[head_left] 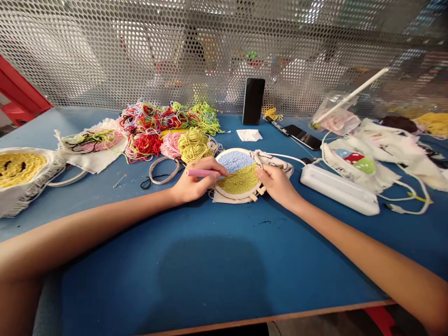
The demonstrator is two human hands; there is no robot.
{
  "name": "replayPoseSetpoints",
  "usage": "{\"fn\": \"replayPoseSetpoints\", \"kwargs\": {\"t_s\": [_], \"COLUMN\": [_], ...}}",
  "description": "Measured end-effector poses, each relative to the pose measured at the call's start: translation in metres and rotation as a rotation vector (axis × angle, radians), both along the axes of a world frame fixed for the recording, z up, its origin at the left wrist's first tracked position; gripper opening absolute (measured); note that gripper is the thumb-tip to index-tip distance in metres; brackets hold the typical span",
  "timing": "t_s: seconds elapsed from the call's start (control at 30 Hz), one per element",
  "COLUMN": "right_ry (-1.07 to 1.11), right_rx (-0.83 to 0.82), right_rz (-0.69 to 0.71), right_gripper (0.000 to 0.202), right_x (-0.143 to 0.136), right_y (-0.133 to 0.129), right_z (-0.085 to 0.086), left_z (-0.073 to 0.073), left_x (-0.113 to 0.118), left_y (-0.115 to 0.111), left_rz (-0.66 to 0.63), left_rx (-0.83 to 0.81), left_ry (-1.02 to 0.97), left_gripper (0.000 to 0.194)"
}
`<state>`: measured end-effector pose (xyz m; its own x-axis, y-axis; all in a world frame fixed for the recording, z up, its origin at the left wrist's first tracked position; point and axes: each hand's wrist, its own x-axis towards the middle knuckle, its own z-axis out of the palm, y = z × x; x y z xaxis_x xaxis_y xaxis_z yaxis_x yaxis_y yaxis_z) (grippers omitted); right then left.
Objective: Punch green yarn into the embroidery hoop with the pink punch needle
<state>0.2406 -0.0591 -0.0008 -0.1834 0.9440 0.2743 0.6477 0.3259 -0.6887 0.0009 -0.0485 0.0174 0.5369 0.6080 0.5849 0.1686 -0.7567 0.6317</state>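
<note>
An embroidery hoop (241, 193) rests on the blue table, its cloth covered with light-blue loops (235, 161) on the upper part and yellow-green loops (241, 181) below. My left hand (196, 179) is closed around a pink punch needle (199, 172) whose tip points at the border between the two colours. The tip itself is hard to make out. On the hoop's right side, my right hand (275, 183) grips the rim and the bunched white cloth (280, 162). Just behind my left hand sits a ball of yellow-green yarn (195, 144).
Tangled yarn (157, 116) heaps at the back, near an upright phone (254, 101) and a marker (277, 126). A white lamp bar (339, 189) with a cable lies right. A smiley piece (21, 169) lies far left, an unused ring (151, 172) nearer. Perforated metal (105, 56) closes the back.
</note>
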Motion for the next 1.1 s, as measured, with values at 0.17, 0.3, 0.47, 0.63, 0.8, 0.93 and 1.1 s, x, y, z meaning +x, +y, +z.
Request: {"fn": "replayPoseSetpoints", "kwargs": {"t_s": [0.17, 0.3, 0.47, 0.63, 0.8, 0.93, 1.1], "right_ry": [0.005, 0.03, 0.04, 0.05, 0.055, 0.054, 0.051], "right_rx": [0.013, 0.033, 0.053, 0.052, 0.006, -0.013, -0.011], "right_rz": [0.005, 0.026, 0.04, 0.034, 0.028, 0.013, 0.008], "right_gripper": [0.035, 0.036, 0.036, 0.035, 0.035, 0.037, 0.039], "right_x": [0.0, 0.0, -0.001, -0.001, 0.0, 0.001, 0.001], "right_y": [0.001, 0.0, -0.003, -0.005, -0.003, -0.003, -0.003], "right_z": [0.0, 0.0, 0.003, 0.004, 0.002, 0.0, 0.0], "left_z": [0.0, 0.009, 0.03, 0.033, 0.027, 0.026, 0.026], "left_x": [0.002, 0.006, 0.01, 0.008, 0.003, -0.001, -0.002], "left_y": [-0.002, -0.001, 0.011, 0.014, 0.01, 0.012, 0.014], "left_rz": [0.026, 0.005, -0.112, -0.038, -0.055, -0.052, -0.08], "left_rx": [0.017, 0.102, 0.067, -0.146, 0.047, 0.054, 0.088], "left_ry": [0.019, 0.127, 0.241, 0.186, 0.191, 0.18, 0.157], "left_gripper": [0.024, 0.026, 0.025, 0.025, 0.023, 0.023, 0.024]}}
